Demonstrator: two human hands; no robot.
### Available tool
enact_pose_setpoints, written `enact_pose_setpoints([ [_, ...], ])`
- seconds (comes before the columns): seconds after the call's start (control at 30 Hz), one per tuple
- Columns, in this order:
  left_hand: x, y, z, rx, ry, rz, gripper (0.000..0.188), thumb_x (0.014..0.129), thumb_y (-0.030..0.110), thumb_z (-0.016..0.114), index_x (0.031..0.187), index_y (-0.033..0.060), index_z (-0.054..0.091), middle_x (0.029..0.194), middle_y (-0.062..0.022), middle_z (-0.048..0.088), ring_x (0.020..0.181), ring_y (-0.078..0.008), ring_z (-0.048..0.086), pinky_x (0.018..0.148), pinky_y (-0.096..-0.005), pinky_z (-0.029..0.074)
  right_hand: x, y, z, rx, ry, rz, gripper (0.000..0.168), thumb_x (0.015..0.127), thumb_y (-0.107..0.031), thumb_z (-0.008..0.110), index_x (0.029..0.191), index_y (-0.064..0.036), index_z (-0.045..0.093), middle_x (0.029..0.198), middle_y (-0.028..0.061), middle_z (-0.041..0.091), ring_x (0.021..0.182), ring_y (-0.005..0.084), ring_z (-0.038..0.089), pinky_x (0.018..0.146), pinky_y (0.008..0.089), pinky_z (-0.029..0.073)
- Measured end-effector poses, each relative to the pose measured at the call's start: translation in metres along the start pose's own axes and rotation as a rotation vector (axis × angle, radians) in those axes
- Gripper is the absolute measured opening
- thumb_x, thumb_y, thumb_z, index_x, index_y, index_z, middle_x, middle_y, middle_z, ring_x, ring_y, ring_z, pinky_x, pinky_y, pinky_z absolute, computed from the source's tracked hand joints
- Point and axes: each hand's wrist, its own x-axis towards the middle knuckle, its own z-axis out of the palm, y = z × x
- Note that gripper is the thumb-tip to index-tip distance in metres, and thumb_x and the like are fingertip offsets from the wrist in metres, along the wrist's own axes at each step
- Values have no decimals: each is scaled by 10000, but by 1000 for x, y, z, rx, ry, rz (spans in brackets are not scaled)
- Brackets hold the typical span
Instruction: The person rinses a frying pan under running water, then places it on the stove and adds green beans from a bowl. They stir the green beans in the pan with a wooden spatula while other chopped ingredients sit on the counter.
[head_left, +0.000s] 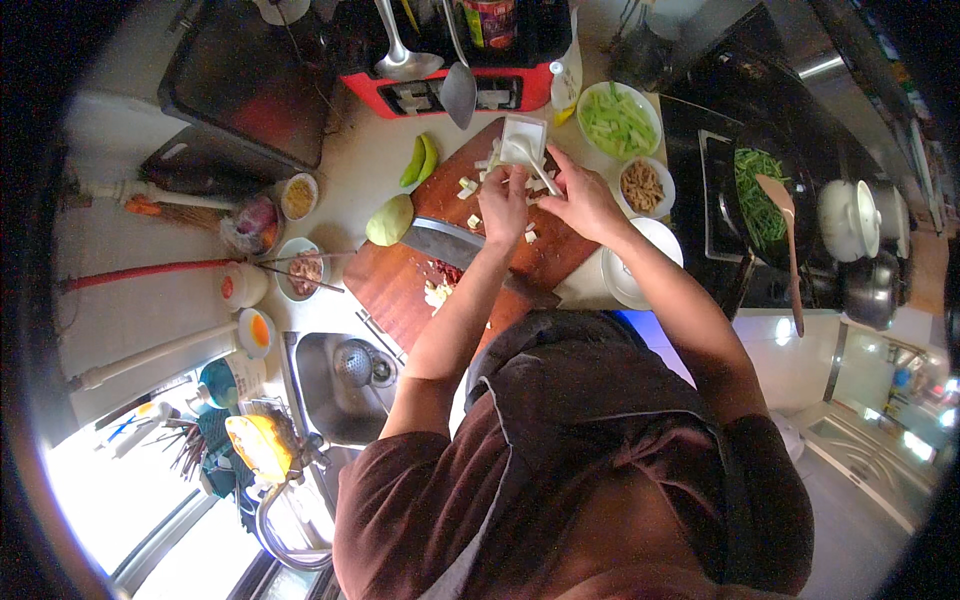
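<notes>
My left hand has its fingers bent together at the near edge of a small white square container; whether it grips the container is unclear. A white spoon rests in the container, its handle slanting towards my right hand, whose thumb and index finger are spread around the handle's end. Beneath both hands lies a brown wooden cutting board with pale cut pieces. A cleaver lies across it, near chopped garlic and chopped red chili. A peeled pale-green vegetable touches the board's left edge.
Right of the board stand bowls of green strips and brown strips, and white plates. A wok of greens with a wooden spatula sits on the stove. Left are green peppers, a meat bowl and the sink.
</notes>
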Motion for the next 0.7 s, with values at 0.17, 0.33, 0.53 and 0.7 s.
enact_pose_setpoints([
  [0.17, -14, 8, 1, 29, 45, 67, 300, 916, 254, 591, 830, -32, 619, 719, -142, 612, 658, -214, 598, 625, -342, 468, -8, -3, -10, -388, 172, -110, 332, 894, -110, 508, 1215, -31, 536, 1002, 180, 627, 860, 365, 621, 715, 441, 511],
  [0.33, -12, -7, 5, 77, 11, 109, 295, 921, 242, 580, 833, -37, 621, 721, -144, 614, 644, -225, 586, 621, -357, 461, -11, 14, -11, -426, 313, -209, 288, 908, -132, 492, 1172, -45, 568, 948, 172, 616, 780, 366, 623, 661, 458, 509],
  [0.53, -21, 14, 9, 5, -79, -4, 290, 927, 242, 566, 847, -29, 631, 714, -133, 632, 657, -199, 570, 648, -335, 458, -20, 19, -6, -437, 312, -138, 308, 904, -149, 497, 1194, -65, 560, 956, 160, 607, 741, 363, 626, 631, 463, 510],
  [0.7, -28, 2, 12, 82, -189, 11, 301, 940, 257, 553, 905, -31, 631, 797, -102, 674, 743, -151, 606, 678, -319, 481, -29, 19, 3, -470, 222, -108, 328, 900, -163, 496, 1216, -91, 550, 972, 131, 592, 758, 352, 629, 643, 487, 503],
])
